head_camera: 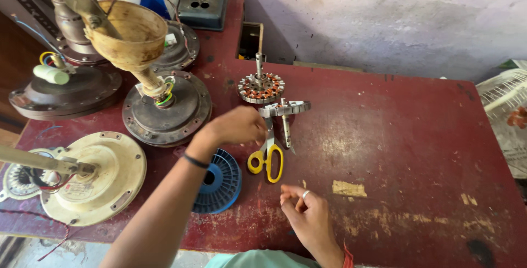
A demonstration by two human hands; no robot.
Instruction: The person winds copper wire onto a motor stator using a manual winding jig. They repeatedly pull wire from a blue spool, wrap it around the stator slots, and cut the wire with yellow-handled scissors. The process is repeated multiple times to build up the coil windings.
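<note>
Nearest, the right hand, with a pale ring on one finger, hovers just above the worn dark-red wooden table. Its fingers are curled in and the thumb is pressed to the forefinger. Nothing shows in that pinch, though something as fine as wire would be too small to see.

To its left lies a blue plastic ribbed spool, partly under the left forearm. Just beyond are yellow-handled steel scissors, with their blades pointing away.

The left hand reaches over the scissors, fingers gathered against the left edge of a bare silver toothed stator ring on a steel shaft. This ring sits mid-table with its shaft slanting toward the near side. Whether the hand truly grips the ring or only touches it cannot be told.

Just behind stands a second stator wound with copper coils, its shaft upright. At the far left are a cream round fan motor housing and a dark grey one.

The step looks like handling the unwound stator. Moving it would call for a firm hold on its rim, keeping clear of the scissor blades that touch it.
</note>
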